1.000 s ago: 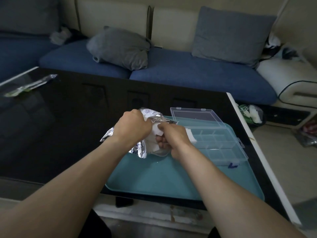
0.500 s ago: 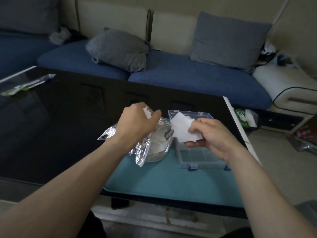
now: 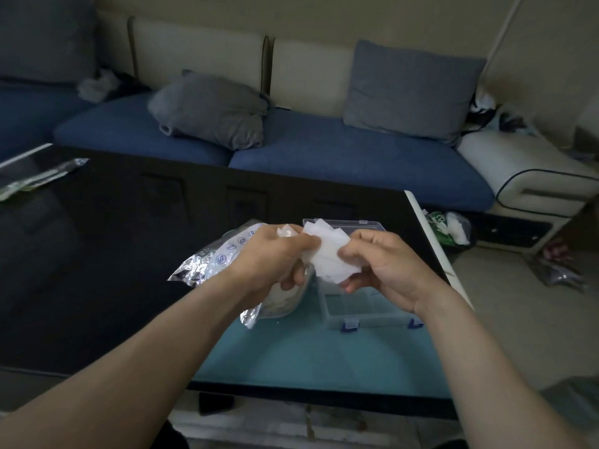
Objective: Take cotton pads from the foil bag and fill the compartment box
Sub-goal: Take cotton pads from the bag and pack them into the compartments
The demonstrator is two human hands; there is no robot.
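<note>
Over the teal tray (image 3: pixel 324 358), the left hand (image 3: pixel 275 254) grips the foil bag (image 3: pixel 210 260) while also pinching, with the right hand (image 3: pixel 385 264), 1 bunch of white cotton pads (image 3: pixel 327 251) above the open clear box (image 3: pixel 363 306)

A home living room, shown by a long sofa (image 3: pixel 324 157) with blue seat cushions and cream backrests, two grey pillows (image 3: pixel 210 108) on it, a low glossy black counter (image 3: pixel 113 254) in front, and bags and oddments strewn on the floor (image 3: pixel 534 303) beside it.
</note>
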